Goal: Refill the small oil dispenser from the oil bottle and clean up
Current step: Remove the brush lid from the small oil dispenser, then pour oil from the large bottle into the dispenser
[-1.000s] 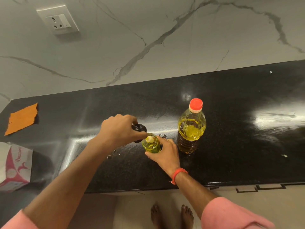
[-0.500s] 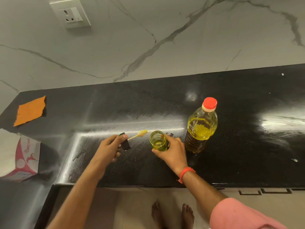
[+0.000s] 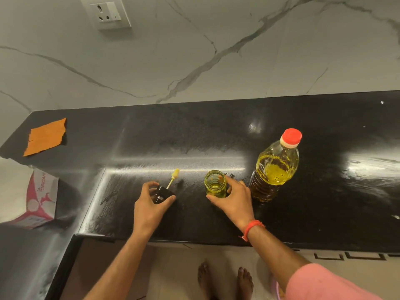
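Dispenser jar [image 3: 215,184], small and round, of clear glass tinted yellow-green, stands open-mouthed on the surface [image 3: 216,135], a shallow pool of oil at its bottom. My right hand [image 3: 234,201] curls around its near side, thumb and fingers on the glass. My left hand [image 3: 149,205] grips the dark, blocky cap [image 3: 162,194] low over the surface, well to the left of the jar; a thin pale stem with a knobbly yellow tip [image 3: 175,174] juts up and away from the cap.

Just right of the jar stands the oil bottle [image 3: 274,168], clear ribbed plastic with a ridged red screw cap [image 3: 291,137], upright and partly full of golden oil.

I see a polished black stone top, speckled and streaked with glare. A ragged-edged orange cloth [image 3: 45,137] lies flat at the far left. Lower left sits a white and pink carton [image 3: 35,198] with lettering that looks like "ORIGAMI", though I cannot be sure.
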`<state>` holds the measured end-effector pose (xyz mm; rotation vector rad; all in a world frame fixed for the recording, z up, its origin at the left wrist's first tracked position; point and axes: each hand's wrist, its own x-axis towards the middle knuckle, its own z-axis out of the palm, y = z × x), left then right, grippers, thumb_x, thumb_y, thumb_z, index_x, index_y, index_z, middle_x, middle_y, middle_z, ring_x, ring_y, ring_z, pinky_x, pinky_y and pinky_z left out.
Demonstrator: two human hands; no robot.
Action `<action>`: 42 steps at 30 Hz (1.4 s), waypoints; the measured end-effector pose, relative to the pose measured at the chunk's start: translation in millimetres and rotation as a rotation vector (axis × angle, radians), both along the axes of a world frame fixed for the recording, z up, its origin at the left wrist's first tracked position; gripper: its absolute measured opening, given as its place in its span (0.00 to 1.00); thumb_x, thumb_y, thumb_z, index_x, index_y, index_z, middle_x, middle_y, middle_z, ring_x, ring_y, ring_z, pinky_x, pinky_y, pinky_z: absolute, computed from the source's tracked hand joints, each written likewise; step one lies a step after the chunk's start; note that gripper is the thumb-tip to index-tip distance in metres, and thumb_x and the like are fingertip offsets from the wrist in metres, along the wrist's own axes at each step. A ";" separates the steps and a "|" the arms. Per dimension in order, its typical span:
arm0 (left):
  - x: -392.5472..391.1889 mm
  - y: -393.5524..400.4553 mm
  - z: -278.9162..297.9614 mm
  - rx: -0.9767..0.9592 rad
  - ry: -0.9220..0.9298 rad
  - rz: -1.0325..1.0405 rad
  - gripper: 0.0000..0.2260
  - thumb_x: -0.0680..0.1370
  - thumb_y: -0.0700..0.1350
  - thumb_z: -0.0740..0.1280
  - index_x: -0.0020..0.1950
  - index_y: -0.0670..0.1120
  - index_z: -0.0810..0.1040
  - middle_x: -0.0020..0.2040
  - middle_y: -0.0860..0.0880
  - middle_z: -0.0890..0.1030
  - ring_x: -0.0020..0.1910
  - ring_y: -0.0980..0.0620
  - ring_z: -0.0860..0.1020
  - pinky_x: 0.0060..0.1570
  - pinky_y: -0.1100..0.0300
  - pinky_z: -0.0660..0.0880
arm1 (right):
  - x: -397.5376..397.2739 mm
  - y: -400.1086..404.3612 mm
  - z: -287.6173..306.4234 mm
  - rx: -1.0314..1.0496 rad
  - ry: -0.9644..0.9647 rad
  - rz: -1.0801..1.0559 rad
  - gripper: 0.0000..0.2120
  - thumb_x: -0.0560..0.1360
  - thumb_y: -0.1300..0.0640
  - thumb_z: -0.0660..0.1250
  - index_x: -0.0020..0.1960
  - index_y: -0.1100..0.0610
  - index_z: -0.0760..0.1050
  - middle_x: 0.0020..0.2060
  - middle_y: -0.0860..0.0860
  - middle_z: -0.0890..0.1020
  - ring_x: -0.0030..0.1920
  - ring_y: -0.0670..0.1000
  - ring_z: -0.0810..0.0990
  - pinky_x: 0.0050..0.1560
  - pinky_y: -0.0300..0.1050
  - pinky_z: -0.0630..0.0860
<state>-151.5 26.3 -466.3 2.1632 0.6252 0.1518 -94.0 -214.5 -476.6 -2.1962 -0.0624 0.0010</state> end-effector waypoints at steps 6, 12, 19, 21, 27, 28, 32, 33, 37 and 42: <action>0.8 6.2 -4.3 0.133 0.011 -0.048 0.29 0.67 0.50 0.82 0.61 0.55 0.70 0.54 0.55 0.81 0.52 0.54 0.81 0.55 0.46 0.80 | -1.8 0.4 1.0 -0.007 0.000 -0.003 0.25 0.64 0.44 0.81 0.59 0.49 0.82 0.39 0.39 0.75 0.46 0.45 0.72 0.46 0.39 0.67; 0.2 7.8 -7.1 0.177 0.013 -0.080 0.39 0.64 0.49 0.83 0.70 0.57 0.68 0.62 0.53 0.79 0.58 0.52 0.80 0.58 0.47 0.78 | -4.3 2.9 -1.9 -0.004 -0.001 -0.003 0.26 0.65 0.45 0.81 0.60 0.49 0.81 0.41 0.36 0.72 0.50 0.47 0.74 0.53 0.44 0.75; -1.7 6.3 -8.0 0.220 0.025 -0.150 0.44 0.64 0.51 0.83 0.76 0.60 0.64 0.65 0.52 0.77 0.63 0.52 0.77 0.61 0.45 0.76 | -4.7 4.1 -12.9 0.014 0.037 0.001 0.40 0.64 0.44 0.81 0.73 0.47 0.71 0.56 0.46 0.80 0.60 0.50 0.74 0.63 0.48 0.74; -2.4 5.1 -7.0 0.230 0.028 -0.155 0.46 0.64 0.52 0.82 0.77 0.61 0.63 0.67 0.51 0.75 0.65 0.51 0.75 0.63 0.43 0.75 | -6.1 3.6 -14.2 0.031 0.056 0.020 0.46 0.64 0.45 0.81 0.77 0.46 0.64 0.63 0.47 0.78 0.64 0.50 0.73 0.67 0.50 0.72; 0.3 2.9 5.5 0.257 0.008 -0.184 0.51 0.63 0.53 0.83 0.81 0.59 0.59 0.74 0.48 0.71 0.73 0.45 0.68 0.71 0.43 0.68 | -26.0 -9.3 2.1 0.131 -0.024 0.033 0.49 0.64 0.45 0.82 0.78 0.43 0.61 0.70 0.44 0.72 0.70 0.48 0.71 0.71 0.53 0.70; -0.1 1.8 8.6 0.256 0.005 -0.195 0.52 0.63 0.53 0.83 0.81 0.59 0.58 0.74 0.48 0.70 0.73 0.45 0.67 0.73 0.43 0.66 | -32.2 -13.6 8.2 0.149 -0.050 0.039 0.47 0.64 0.45 0.82 0.77 0.43 0.63 0.69 0.43 0.72 0.70 0.47 0.71 0.71 0.52 0.70; -3.1 -4.6 21.5 0.242 -0.015 -0.241 0.53 0.63 0.53 0.84 0.81 0.61 0.56 0.75 0.49 0.68 0.74 0.47 0.65 0.75 0.43 0.63 | -55.4 -35.8 32.5 0.181 -0.175 0.024 0.33 0.66 0.49 0.81 0.69 0.44 0.74 0.61 0.40 0.77 0.61 0.46 0.77 0.62 0.45 0.75; -3.3 -7.2 26.0 0.228 -0.030 -0.254 0.53 0.64 0.53 0.83 0.81 0.62 0.56 0.76 0.50 0.67 0.74 0.48 0.64 0.75 0.43 0.62 | -59.4 -42.0 39.1 0.183 -0.212 0.009 0.29 0.67 0.50 0.81 0.66 0.45 0.77 0.58 0.40 0.79 0.58 0.47 0.78 0.58 0.44 0.76; 3.2 -22.4 56.7 0.161 -0.143 -0.337 0.47 0.67 0.56 0.82 0.80 0.62 0.58 0.74 0.60 0.64 0.77 0.54 0.61 0.77 0.47 0.60 | -66.2 -67.4 74.6 0.196 -0.378 -0.058 0.12 0.69 0.52 0.78 0.52 0.51 0.83 0.48 0.42 0.82 0.47 0.50 0.80 0.48 0.38 0.75; 27.8 -56.1 120.0 0.134 -0.303 -0.516 0.35 0.73 0.54 0.77 0.77 0.60 0.66 0.75 0.57 0.69 0.75 0.61 0.66 0.72 0.61 0.63 | -51.3 -97.3 119.0 0.204 -0.531 -0.137 0.09 0.72 0.53 0.77 0.49 0.54 0.80 0.46 0.46 0.80 0.46 0.49 0.78 0.45 0.41 0.72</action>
